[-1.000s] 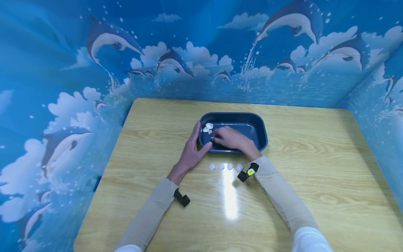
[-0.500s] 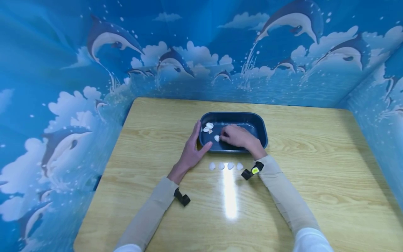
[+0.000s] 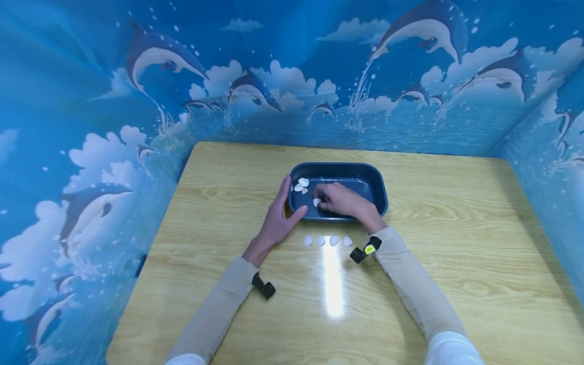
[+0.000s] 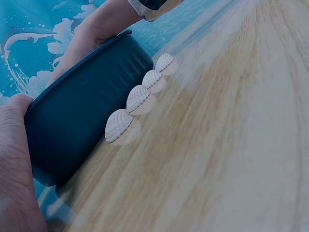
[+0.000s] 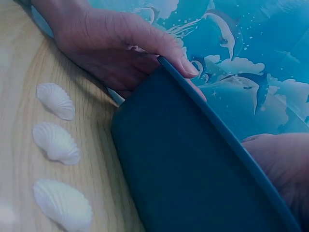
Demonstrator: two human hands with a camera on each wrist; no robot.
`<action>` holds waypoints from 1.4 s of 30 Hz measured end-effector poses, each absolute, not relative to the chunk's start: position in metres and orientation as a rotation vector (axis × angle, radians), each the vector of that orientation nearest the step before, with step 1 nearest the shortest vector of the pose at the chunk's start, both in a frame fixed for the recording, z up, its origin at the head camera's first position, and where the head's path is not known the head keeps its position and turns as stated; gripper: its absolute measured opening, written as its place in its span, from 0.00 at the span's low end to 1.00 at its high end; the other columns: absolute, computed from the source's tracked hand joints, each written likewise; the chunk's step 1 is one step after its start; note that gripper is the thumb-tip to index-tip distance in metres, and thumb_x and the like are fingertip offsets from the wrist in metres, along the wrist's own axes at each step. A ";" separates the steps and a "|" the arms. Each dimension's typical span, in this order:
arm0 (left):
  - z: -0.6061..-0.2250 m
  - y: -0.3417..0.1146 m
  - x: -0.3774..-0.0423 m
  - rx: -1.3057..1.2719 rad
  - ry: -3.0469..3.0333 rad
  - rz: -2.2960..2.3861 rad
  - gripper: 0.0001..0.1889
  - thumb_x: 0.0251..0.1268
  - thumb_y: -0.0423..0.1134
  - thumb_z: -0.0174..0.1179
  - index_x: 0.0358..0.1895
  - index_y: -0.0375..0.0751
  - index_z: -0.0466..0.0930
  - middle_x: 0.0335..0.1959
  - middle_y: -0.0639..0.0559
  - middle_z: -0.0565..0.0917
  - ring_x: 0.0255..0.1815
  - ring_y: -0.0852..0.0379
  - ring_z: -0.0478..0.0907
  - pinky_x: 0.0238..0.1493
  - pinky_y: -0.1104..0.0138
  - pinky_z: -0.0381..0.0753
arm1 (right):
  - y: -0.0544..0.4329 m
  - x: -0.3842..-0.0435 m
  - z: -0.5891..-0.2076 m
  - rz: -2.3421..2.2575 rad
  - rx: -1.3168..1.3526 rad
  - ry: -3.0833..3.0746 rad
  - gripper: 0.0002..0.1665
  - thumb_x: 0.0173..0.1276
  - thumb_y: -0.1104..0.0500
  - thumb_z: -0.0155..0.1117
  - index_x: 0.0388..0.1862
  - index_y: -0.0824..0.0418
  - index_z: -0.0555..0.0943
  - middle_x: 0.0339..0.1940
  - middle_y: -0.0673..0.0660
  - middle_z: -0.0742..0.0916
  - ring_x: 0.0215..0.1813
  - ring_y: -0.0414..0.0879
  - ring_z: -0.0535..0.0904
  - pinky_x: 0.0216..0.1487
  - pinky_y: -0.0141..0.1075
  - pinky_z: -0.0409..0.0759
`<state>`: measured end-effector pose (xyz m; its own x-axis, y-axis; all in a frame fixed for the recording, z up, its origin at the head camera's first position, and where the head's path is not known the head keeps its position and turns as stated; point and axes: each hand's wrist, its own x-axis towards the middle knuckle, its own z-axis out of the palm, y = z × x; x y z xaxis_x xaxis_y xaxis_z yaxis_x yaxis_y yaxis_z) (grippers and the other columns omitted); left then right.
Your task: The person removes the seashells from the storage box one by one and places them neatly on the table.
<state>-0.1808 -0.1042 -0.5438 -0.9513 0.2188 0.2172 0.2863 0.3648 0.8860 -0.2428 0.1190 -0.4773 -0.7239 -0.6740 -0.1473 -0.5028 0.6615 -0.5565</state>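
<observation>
Inside the tray (image 3: 362, 187), a shell (image 3: 316, 202) touches the fingers (image 3: 323, 191) of the right hand (image 3: 342, 199).

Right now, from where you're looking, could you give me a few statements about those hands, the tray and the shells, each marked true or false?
1. The right hand reaches into the dark blue tray, while the left hand touches its left end. True.
2. The tray stands upside down. False: its open side faces up.
3. Four ribbed seashells form a row on the wood-grain table. True.
4. The tray has no shells in it. False: several white seashells lie inside.
5. A dolphin-print backdrop hangs behind the table. True.
</observation>
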 end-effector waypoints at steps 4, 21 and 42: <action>-0.544 -0.104 -0.181 -0.469 -2.538 -1.672 0.49 0.74 0.58 0.59 0.87 0.57 0.37 0.88 0.46 0.43 0.87 0.59 0.39 0.85 0.54 0.45 | 0.120 -0.243 -0.478 -0.688 -0.904 2.545 0.10 0.74 0.63 0.68 0.51 0.64 0.83 0.39 0.55 0.87 0.32 0.43 0.78 0.39 0.39 0.81; -0.545 -0.105 -0.181 -0.472 -2.527 -1.670 0.49 0.74 0.49 0.62 0.87 0.57 0.37 0.88 0.45 0.44 0.86 0.61 0.39 0.85 0.55 0.45 | 0.125 -0.244 -0.483 -0.722 -0.929 2.503 0.09 0.75 0.62 0.66 0.51 0.61 0.82 0.33 0.52 0.84 0.29 0.43 0.75 0.34 0.37 0.76; -0.543 -0.103 -0.181 -0.466 -2.541 -1.664 0.49 0.74 0.56 0.60 0.87 0.52 0.38 0.88 0.50 0.43 0.86 0.62 0.39 0.85 0.56 0.45 | 0.139 -0.230 -0.456 -0.794 -0.829 2.522 0.13 0.74 0.60 0.66 0.53 0.64 0.79 0.24 0.52 0.77 0.25 0.44 0.70 0.29 0.38 0.69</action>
<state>-0.1811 -0.1035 -0.5429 -0.9517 0.2129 0.2213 0.2879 0.3684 0.8839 -0.2302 0.1387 -0.4562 -0.7595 -0.6296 -0.1639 -0.4221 0.6686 -0.6122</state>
